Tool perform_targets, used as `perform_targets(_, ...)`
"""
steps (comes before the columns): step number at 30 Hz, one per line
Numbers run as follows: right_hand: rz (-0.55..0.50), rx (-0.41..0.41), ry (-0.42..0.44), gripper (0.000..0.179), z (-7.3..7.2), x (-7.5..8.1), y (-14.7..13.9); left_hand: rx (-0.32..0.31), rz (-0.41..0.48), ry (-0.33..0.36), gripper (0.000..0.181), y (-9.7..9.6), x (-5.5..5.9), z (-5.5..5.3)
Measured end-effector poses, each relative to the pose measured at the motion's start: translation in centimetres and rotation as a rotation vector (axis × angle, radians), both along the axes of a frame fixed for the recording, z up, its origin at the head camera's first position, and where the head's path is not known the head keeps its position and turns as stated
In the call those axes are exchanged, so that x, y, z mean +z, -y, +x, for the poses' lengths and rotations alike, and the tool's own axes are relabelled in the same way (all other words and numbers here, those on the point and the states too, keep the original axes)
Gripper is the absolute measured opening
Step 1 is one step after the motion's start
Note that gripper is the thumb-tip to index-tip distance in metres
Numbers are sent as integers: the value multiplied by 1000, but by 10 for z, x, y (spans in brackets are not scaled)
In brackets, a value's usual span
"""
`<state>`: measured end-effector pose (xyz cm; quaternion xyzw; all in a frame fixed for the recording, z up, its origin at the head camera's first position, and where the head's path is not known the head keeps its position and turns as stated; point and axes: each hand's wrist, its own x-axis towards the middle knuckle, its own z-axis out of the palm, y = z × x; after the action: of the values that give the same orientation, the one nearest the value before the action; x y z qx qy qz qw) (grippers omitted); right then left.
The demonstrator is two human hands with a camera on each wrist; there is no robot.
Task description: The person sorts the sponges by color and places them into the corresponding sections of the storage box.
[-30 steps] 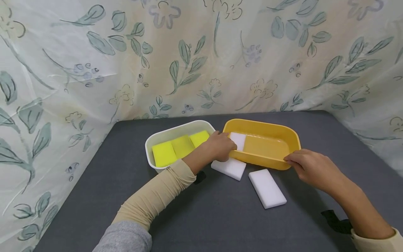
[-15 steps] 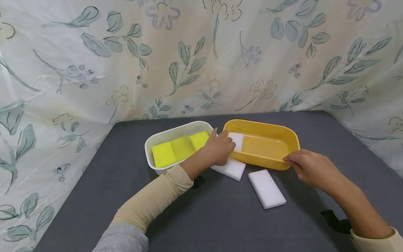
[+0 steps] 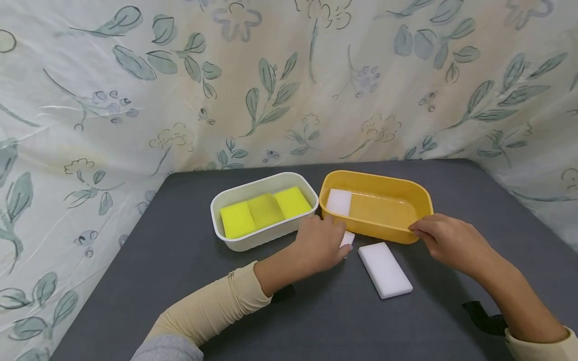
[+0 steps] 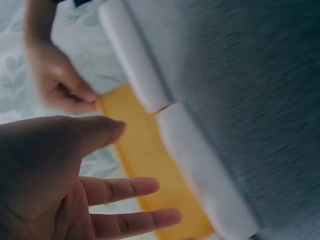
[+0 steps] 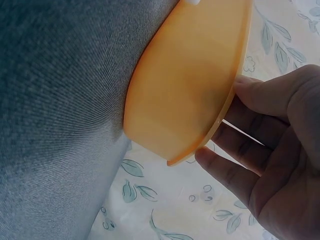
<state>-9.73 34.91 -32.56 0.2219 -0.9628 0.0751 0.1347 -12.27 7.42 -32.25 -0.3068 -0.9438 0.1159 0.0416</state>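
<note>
In the head view my left hand (image 3: 318, 243) hovers over a white sponge block (image 3: 347, 239) and hides most of it. The left wrist view shows that hand's fingers (image 4: 137, 187) spread, holding nothing, with the white blocks (image 4: 205, 175) beyond them. My right hand (image 3: 451, 243) pinches the near right rim of a yellow tub (image 3: 384, 230) between thumb and fingers. One white sponge block (image 3: 338, 201) lies inside that tub at its left end. Another white sponge block (image 3: 385, 271) lies on the dark table in front of the tub.
A white tub (image 3: 266, 234) with three yellow sponges (image 3: 266, 209) stands left of the yellow tub, their rims close together. The dark grey table (image 3: 189, 281) extends around them. A floral cloth (image 3: 271, 75) hangs behind and at both sides.
My left hand has come away from the yellow tub's left end and moved down over the white sponge block in front. The right hand keeps its hold on the rim.
</note>
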Motion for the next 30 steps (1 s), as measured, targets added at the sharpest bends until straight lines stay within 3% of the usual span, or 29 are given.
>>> perform_targets(3, 3, -3, 8, 16, 0, -1, 0, 42, -43, 40, 62, -1, -11, 3)
perform_targets(8, 9, -12, 25, 17, 0, -2, 1, 61, -46, 44, 65, 0, -25, 1)
perform_targets(12, 9, -16, 27, 17, 0, 0, 2, 54, -27, 55, 58, -2, -26, -4)
perform_targets(17, 8, -12, 23, 17, 0, 1, 2, 36, 10, 145, 59, 3, -24, -12)
perform_targets(23, 15, -8, 8, 16, 0, 2, 2, -49, 64, 266, 73, 19, -17, -17)
perform_targets(26, 17, -7, 2, 16, 0, 1, 1, -106, 45, 356, 77, 27, -12, -17)
perform_targets(30, 12, -10, 11, 16, 1, 1, 2, -185, 0, 482, 69, 36, -5, -17)
